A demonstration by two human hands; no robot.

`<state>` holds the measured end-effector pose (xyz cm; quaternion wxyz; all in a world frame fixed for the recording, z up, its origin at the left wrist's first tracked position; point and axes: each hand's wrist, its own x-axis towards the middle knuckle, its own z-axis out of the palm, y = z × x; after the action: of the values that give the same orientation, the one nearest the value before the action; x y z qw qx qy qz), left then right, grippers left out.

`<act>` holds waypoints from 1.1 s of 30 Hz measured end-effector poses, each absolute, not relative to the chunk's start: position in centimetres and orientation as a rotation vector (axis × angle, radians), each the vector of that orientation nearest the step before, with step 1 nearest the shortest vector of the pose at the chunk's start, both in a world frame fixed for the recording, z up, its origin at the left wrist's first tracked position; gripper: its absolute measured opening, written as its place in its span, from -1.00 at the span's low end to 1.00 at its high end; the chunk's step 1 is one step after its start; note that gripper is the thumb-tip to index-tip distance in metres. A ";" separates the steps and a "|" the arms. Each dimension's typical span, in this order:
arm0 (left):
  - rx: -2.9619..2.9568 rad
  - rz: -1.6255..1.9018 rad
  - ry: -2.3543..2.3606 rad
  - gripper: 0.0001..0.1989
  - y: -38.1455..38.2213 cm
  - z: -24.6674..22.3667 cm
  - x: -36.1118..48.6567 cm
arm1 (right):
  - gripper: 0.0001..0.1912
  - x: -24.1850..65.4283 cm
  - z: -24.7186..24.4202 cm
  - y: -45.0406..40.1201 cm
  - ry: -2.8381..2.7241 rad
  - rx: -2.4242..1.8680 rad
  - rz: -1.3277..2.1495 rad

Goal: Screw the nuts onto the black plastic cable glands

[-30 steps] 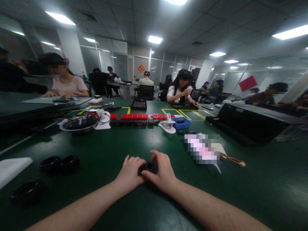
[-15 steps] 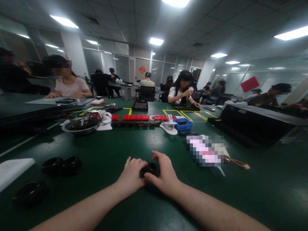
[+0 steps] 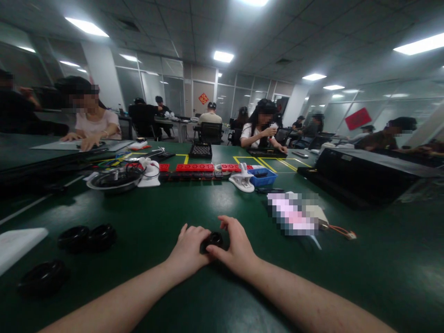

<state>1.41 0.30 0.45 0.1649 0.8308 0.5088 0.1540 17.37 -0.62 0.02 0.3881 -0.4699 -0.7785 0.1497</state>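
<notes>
A small glossy black ring-shaped piece (image 3: 215, 239) rests low over the green tabletop between my two hands. My left hand (image 3: 190, 246) is closed round its left side, with the fingertips at its upper edge. On the other side, my right hand (image 3: 236, 239) is curved with thumb and fingers apart. Its thumb tip lies at the front of the piece, while a dark gap shows between the piece and the right palm. Three similar black rings lie to the left: a touching pair (image 3: 73, 238) and a nearer single ring (image 3: 43, 278).
Ahead stand a metal bowl (image 3: 114, 180), red strips (image 3: 194, 168), a white clip-like stand (image 3: 242, 179) and a blue tray (image 3: 262, 178). A pouch with orange wires (image 3: 339, 231) lies right, near a large black case (image 3: 357, 178). A white slab (image 3: 21, 245) sits left. Co-workers sit beyond.
The black ring has shifted slightly left, deeper into my left hand, and the gap beside my right palm has widened. Across the table at left, a co-worker's hand has moved over the board.
</notes>
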 end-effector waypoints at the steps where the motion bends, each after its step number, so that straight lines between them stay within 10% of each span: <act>1: 2.361 0.440 1.447 -0.74 0.3 0.5 1.4 | -0.46 17.4 0.1 -0.6 -1.993 -1.183 0.394; 33: 2.367 0.453 1.449 -0.72 0.5 0.1 1.3 | -0.55 17.2 -0.4 -0.9 -1.982 -1.044 0.505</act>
<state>1.33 0.46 0.05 0.1638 0.8303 0.5084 0.1588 17.19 -0.88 -0.36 0.4103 -0.4148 -0.7871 0.2004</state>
